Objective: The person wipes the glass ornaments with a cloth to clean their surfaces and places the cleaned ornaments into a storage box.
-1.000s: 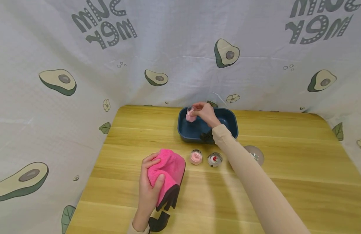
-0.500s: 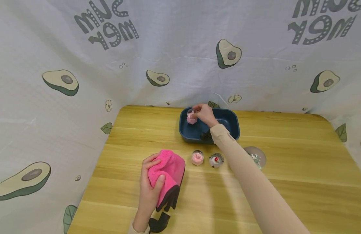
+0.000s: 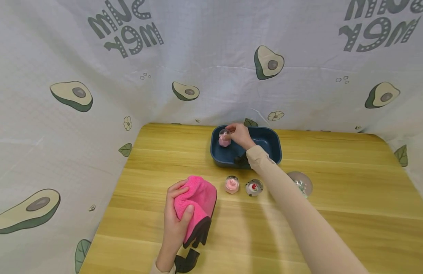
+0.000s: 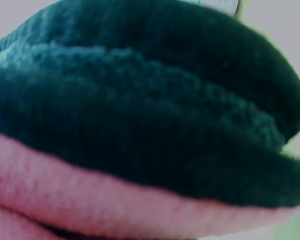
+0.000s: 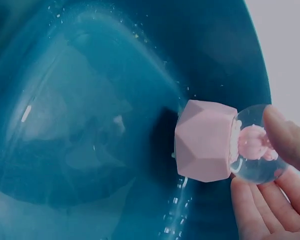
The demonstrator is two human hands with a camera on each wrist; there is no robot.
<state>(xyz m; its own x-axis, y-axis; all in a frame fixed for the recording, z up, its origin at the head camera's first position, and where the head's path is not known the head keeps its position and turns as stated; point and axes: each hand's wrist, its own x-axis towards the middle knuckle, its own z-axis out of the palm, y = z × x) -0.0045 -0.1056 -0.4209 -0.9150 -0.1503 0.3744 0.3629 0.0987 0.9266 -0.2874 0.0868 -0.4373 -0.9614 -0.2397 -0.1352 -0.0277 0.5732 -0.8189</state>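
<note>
In the head view my right hand (image 3: 239, 136) holds a small snow globe (image 3: 224, 141) at the left end of a dark blue basin (image 3: 228, 164). Seen from the right wrist, thumb and fingers (image 5: 250, 210) pinch the clear dome; the pink faceted base (image 5: 206, 141) points into the basin, with a small pink figure inside the dome. My left hand (image 3: 175, 220) grips a bunched pink towel (image 3: 206, 194) with dark edging, low over the table. That towel's dark edge (image 4: 140, 110) fills most of the left wrist view and hides the fingers there.
Before the basin stand another pink snow globe (image 3: 232, 185) and a clear globe with a red and white figure (image 3: 254, 187). A round greyish piece (image 3: 304, 179), partly behind the right sleeve, lies at right. A patterned curtain (image 3: 211, 57) backs the wooden table (image 3: 334, 171).
The snow globe in my right hand has sunk very slightly within the basin. My left hand keeps its grip on the towel, nearly unmoved. The view has shifted a little.
</note>
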